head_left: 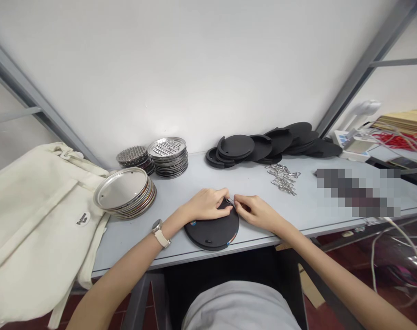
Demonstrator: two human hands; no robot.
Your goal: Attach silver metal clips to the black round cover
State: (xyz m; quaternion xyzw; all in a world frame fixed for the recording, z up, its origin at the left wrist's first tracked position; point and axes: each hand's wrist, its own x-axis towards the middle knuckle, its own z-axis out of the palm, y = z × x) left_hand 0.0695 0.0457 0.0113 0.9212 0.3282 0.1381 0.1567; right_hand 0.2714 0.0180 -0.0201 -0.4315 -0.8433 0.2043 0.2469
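Note:
A black round disc [213, 231] lies flat near the table's front edge, with a small slot in its near side and a coloured strip along its right rim. My left hand [208, 204] rests over the disc, its thumb and fingers closed around the far rim. Just right of that rim, my right hand [258, 212] pinches a small metal clip [230, 200], which touches the disc's far edge. Fingertips cover most of the clip. To the right is a loose pile of similar metal clips [282, 178].
Overlapping black discs [236, 147] line the wall. Stacked round metal plates [124, 188] and ridged metal discs [167, 156] stand left. A cream canvas bag [32, 229] hangs over the table's left end. Far right are a white device [353, 142], cables and red cord [397, 140].

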